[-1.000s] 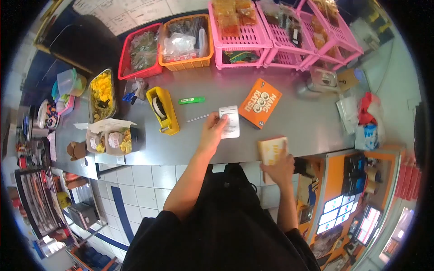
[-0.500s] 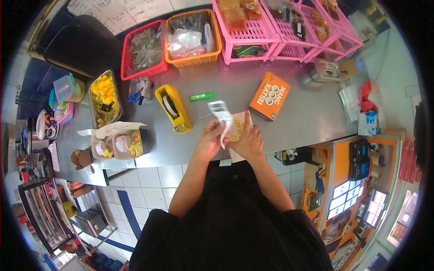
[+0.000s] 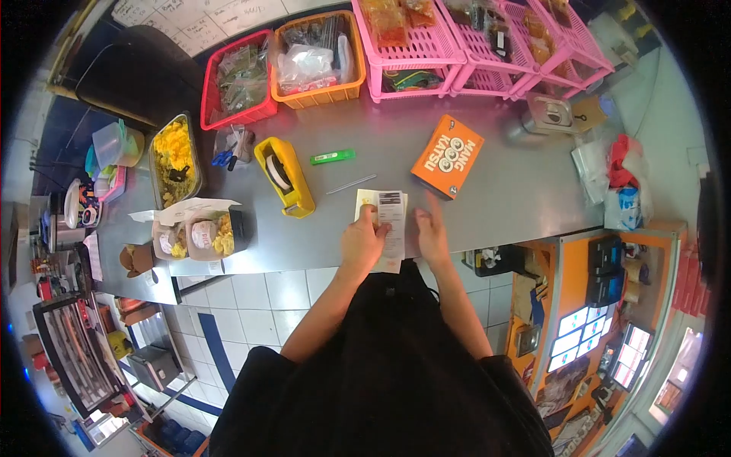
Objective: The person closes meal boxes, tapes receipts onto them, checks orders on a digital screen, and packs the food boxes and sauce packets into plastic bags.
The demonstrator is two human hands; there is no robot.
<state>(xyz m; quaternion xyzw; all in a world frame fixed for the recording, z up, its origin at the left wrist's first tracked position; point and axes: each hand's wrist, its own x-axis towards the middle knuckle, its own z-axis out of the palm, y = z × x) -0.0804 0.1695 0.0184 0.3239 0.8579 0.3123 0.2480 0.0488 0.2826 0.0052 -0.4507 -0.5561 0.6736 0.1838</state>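
Currently the receipt [image 3: 392, 222] is a narrow white strip, upright as seen from above: a dark barred block at the top end, fine lines of print below, too small to read. It lies over a cream pad [image 3: 366, 199], whose yellow marking shows at the upper left. Both are at the near edge of the table [image 3: 495, 199], in front of the person; whether the pad touches the table cannot be told.

Left hand [image 3: 362, 244]: comes in from the lower left, back of hand up, over the left side of the pad. Thumb lies across the receipt's left margin; the fingers pinch receipt and pad together. Index finger points away from the body.

Right hand [image 3: 432, 236]: just right of the receipt, apart from it, somewhat blurred. Holds nothing visible; thumb and index finger stand apart, index finger pointing toward the orange box [image 3: 449, 158]. Curl of its other fingers cannot be told.

Nearby: straw [image 3: 352, 184] beyond the pad; tape dispenser [image 3: 295, 199] to the left.
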